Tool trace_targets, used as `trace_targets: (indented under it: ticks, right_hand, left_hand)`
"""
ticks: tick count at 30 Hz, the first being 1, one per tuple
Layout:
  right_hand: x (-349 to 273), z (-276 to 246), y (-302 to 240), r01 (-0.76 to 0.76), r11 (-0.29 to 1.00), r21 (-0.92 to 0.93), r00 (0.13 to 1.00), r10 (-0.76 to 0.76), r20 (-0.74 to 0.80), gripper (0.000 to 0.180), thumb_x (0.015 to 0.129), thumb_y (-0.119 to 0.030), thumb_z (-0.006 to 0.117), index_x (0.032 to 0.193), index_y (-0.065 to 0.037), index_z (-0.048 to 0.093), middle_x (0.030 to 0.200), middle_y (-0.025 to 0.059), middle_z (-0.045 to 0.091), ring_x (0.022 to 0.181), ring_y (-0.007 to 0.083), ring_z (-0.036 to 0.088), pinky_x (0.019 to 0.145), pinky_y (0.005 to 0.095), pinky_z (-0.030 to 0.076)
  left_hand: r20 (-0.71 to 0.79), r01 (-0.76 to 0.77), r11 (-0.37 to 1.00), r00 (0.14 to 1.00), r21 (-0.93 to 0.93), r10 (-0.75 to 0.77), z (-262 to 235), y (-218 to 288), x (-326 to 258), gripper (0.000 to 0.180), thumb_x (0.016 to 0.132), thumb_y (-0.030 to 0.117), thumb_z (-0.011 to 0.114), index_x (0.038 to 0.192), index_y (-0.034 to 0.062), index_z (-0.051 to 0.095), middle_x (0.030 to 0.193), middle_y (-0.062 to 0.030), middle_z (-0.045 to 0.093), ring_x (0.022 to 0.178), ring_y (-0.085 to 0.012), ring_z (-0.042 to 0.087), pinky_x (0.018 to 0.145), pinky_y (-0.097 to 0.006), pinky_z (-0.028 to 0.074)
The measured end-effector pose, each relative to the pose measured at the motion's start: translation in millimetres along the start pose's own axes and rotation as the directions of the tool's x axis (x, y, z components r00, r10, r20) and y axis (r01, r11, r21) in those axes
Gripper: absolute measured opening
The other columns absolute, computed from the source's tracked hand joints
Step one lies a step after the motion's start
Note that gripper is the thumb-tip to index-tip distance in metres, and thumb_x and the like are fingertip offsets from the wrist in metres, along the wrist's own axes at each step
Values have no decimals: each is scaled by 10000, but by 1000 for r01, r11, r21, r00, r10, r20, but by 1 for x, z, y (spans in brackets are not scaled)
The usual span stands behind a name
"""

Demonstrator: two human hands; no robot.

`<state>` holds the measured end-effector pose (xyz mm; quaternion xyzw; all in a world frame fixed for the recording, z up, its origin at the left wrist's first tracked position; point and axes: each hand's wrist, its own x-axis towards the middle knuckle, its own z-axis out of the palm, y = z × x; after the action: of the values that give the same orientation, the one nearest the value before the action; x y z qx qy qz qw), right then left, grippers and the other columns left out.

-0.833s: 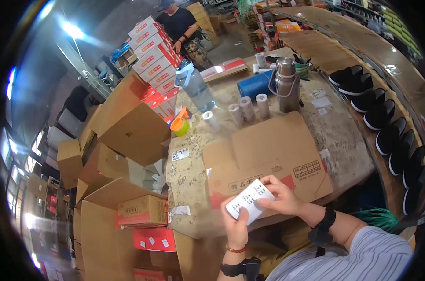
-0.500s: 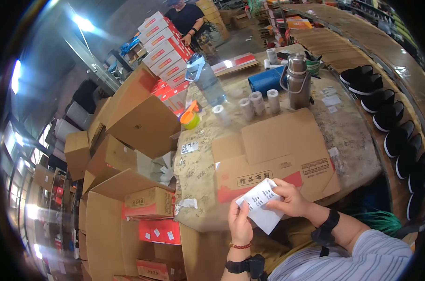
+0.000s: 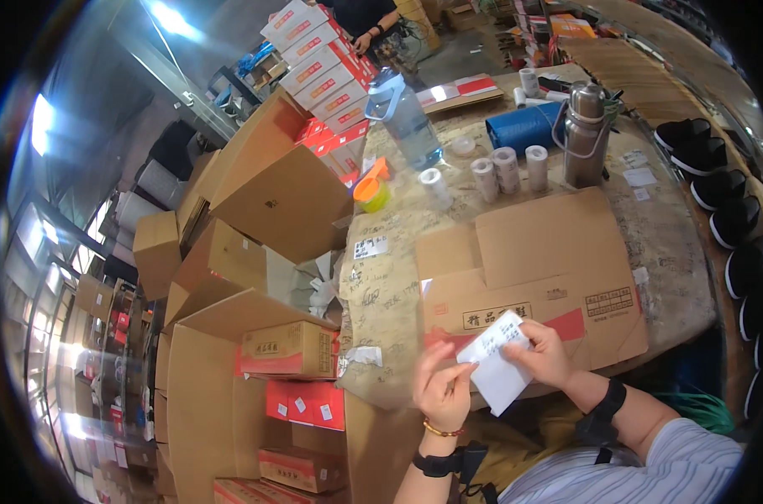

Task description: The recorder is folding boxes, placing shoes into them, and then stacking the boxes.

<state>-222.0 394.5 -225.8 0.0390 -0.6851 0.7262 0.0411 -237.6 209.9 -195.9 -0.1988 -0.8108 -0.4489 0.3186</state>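
Over the near edge of the flattened cardboard box (image 3: 533,277), your left hand (image 3: 443,391) and right hand (image 3: 543,353) both pinch a white paper label sheet (image 3: 497,363); the steel flask (image 3: 585,134) stands beyond the box's far edge.

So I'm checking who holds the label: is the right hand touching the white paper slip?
Touching. The head view shows the right hand with its fingers on the upper edge of the white paper slip, above the flattened cardboard box.
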Motion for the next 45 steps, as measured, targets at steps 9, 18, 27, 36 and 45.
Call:
trace_targets:
  ticks: [9, 18, 27, 36, 45]
  right_hand:
    - [14, -18, 39, -250, 948, 195, 960, 270, -78, 220, 887, -183, 610, 1006, 2, 593, 907, 37, 642, 803, 86, 576, 719, 257, 479]
    - [12, -16, 36, -219, 968, 122, 971, 229, -74, 206, 881, -161, 613, 1013, -5, 587, 935, 39, 633, 844, 87, 567, 748, 265, 474]
    - [12, -19, 40, -213, 966, 150, 972, 225, -68, 219, 873, -155, 623, 1023, 2, 590, 913, 36, 643, 825, 83, 578, 728, 258, 481]
    - [9, -18, 35, -225, 961, 163, 971, 236, -49, 220, 874, -166, 624, 1029, -12, 596, 934, 34, 641, 838, 89, 582, 746, 263, 484]
    - [9, -23, 38, -223, 959, 173, 970, 236, -59, 220, 875, -175, 625, 1020, -12, 596, 942, 40, 639, 824, 94, 586, 748, 258, 481]
  left_hand:
    - [-3, 190, 608, 955, 771, -295, -156, -221, 30, 64, 768, 36, 614, 830, 28, 604, 1410, -180, 353, 1291, -343, 348, 1033, -477, 297]
    - [-52, 151, 495, 977, 856, -208, -154, -243, 29, 138, 718, 71, 653, 845, 122, 667, 1262, -74, 538, 1039, -325, 545, 913, -382, 433]
    - [25, 243, 423, 844, 873, -536, -139, -206, 44, 167, 698, 207, 725, 851, 148, 694, 1437, -33, 354, 1279, -281, 372, 1047, -465, 301]
    - [20, 134, 389, 930, 911, -367, -152, -247, 27, 182, 669, 155, 723, 848, 142, 690, 1412, -31, 397, 1196, -240, 452, 1013, -416, 349]
    - [-139, 278, 379, 924, 883, -355, -135, -227, 42, 432, 700, 72, 691, 1109, 185, 613, 1304, -42, 510, 1118, -289, 504, 888, -394, 443]
